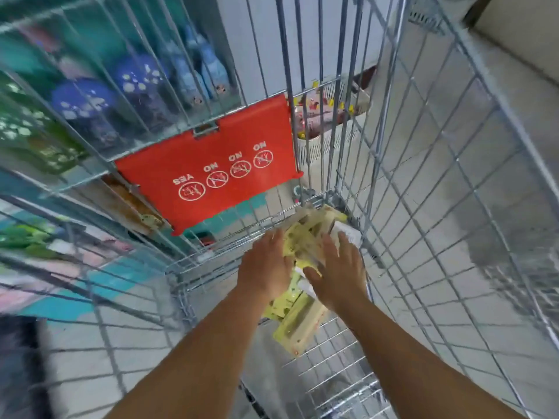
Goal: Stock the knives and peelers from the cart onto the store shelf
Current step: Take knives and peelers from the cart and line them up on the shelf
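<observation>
I am reaching both arms down into the wire cart [423, 182], where the pale yellow packets [298, 322] are lying in a loose heap on its mesh floor. My left hand [266, 264] is resting flat on the heap with fingers spread, and my right hand [338, 273] is lying just beside it, fingers splayed over the packets. The red child-seat flap [211, 173] is hanging beyond them.

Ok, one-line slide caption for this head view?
Both hands, left hand and right hand, reach yellow packets inside wire cart.
</observation>
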{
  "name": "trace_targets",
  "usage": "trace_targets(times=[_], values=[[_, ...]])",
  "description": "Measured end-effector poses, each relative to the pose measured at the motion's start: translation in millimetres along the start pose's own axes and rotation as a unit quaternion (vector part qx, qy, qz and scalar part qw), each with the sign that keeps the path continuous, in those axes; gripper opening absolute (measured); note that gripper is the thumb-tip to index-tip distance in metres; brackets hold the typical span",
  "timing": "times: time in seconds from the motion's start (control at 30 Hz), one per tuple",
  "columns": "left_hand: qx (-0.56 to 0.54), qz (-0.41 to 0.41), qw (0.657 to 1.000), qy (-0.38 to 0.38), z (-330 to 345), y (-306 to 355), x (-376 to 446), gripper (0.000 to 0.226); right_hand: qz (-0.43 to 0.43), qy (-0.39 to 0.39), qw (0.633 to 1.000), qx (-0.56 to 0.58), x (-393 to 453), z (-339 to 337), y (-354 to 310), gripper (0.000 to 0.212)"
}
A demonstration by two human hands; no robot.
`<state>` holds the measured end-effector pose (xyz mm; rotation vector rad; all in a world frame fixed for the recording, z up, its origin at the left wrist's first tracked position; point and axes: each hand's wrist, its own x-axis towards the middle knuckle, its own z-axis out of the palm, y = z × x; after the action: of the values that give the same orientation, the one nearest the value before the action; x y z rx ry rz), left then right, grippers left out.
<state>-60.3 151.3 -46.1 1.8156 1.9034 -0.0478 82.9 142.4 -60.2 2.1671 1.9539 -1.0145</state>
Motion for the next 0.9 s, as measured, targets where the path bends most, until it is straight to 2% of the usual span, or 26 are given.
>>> trace_targets(times=[0.2,0.3,0.4,0.5,0.63,0.73,0.9], values=[[-0.028,-0.023,0.999,-0.016,29,-4,28,0.062,0.065,-0.008,0.996,0.064,17,13,10,0.091],[-0.015,-0.044,0.999,-0.029,35,-6,32,0.068,0.066,0.016,0.996,0.057,19,16,13,0.084],[-0.006,-0.047,0.999,-0.009,36,-7,33,0.073,0.074,0.03,0.995,0.055,18,12,14,0.08],[-0.001,-0.06,0.998,-0.01,36,-4,30,0.075,0.104,0.042,0.991,0.074,12,13,12,0.089],[-0.097,-0.076,0.992,-0.027,40,-3,26,0.077,0.183,0.058,0.969,0.159,5,13,11,0.109],[-0.119,-0.063,0.989,-0.055,38,-2,23,0.091,0.221,0.069,0.947,0.224,5,11,13,0.105],[-0.09,-0.066,0.993,-0.036,35,3,21,0.086,0.247,0.07,0.93,0.264,-1,9,9,0.1]])
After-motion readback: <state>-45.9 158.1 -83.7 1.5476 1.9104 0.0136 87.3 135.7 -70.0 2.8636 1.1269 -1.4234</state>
